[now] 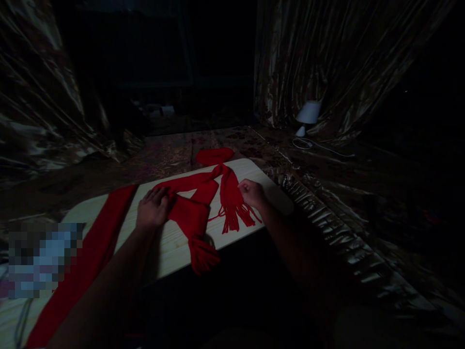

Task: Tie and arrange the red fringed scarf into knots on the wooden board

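Red scarf (192, 212), left hand (151, 207) atop, fingers outstretched, right hand (252, 194) at edge, fingers curled, grip unclear

Room: very dark, draped curtains (290, 58) on both sides.
Low table (250, 169): pale wood, rounded corners.
Red scarf (191, 214): folded across the table, fringed ends toward the wearer.
Left hand (152, 206): palm down on the scarf.
Right hand (252, 193): fingers curled at its edge, grip unclear.
Red strip (98, 242): slanting along the left.
Red cloth (215, 155): just beyond the far edge.
Lamp (308, 114): pale shade, trailing cord.
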`<action>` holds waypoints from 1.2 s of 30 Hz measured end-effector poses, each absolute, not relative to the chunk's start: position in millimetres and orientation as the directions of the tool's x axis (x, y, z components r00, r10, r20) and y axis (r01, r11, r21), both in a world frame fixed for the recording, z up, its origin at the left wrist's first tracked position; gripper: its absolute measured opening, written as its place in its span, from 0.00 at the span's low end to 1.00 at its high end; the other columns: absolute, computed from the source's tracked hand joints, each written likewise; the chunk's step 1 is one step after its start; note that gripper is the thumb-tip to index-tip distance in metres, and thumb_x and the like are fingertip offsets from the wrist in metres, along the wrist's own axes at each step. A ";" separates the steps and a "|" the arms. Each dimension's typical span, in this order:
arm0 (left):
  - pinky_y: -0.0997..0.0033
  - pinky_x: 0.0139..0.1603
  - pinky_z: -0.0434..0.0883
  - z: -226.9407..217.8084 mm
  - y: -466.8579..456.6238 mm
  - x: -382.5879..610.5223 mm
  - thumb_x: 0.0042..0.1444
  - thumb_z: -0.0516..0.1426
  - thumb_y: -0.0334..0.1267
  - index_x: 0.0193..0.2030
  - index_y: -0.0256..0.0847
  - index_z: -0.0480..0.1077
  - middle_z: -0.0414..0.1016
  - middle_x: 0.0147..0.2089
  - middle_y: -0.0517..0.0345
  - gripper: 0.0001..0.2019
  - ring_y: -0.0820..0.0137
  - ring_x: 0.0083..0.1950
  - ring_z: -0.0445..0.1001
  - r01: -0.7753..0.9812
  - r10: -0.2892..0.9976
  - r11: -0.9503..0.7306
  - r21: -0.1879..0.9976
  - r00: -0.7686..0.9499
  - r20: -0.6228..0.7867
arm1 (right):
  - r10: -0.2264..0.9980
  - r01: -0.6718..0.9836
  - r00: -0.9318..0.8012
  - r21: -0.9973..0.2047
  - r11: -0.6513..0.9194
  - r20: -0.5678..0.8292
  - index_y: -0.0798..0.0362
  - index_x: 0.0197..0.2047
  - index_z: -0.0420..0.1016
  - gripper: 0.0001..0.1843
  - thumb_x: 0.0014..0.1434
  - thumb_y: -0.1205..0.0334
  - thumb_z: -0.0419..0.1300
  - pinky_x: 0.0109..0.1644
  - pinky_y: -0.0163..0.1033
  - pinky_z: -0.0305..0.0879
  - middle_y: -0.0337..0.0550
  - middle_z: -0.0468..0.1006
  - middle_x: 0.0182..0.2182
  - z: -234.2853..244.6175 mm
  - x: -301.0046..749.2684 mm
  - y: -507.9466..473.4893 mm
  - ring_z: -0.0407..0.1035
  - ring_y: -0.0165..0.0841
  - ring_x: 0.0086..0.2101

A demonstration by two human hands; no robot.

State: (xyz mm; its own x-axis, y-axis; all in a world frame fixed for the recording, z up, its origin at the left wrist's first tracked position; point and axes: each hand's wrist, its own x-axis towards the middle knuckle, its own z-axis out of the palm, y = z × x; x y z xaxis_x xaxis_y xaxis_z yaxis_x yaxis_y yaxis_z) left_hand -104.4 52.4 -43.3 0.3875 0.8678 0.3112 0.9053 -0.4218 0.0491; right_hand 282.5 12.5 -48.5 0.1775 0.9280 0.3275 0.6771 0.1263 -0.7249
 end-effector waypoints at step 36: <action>0.52 0.72 0.53 -45.7 -0.6 -80.5 0.65 0.43 0.42 0.59 0.36 0.73 0.70 0.65 0.45 0.25 0.55 0.70 0.61 0.925 0.893 -0.376 0.049 0.348 0.287 | 0.904 0.615 0.292 -0.785 0.072 0.311 0.52 0.31 0.78 0.14 0.45 0.68 0.51 0.41 0.36 0.66 0.40 0.80 0.29 -53.1 290.3 26.9 0.74 0.34 0.33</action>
State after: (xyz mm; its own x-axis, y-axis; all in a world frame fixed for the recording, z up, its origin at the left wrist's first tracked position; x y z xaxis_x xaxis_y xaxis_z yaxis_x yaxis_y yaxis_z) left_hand -80.5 -0.6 -45.7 0.3476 0.8927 0.2868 0.9253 -0.3760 0.0488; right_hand 290.3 26.9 -53.1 0.2918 0.9044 0.3112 0.6147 0.0720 -0.7854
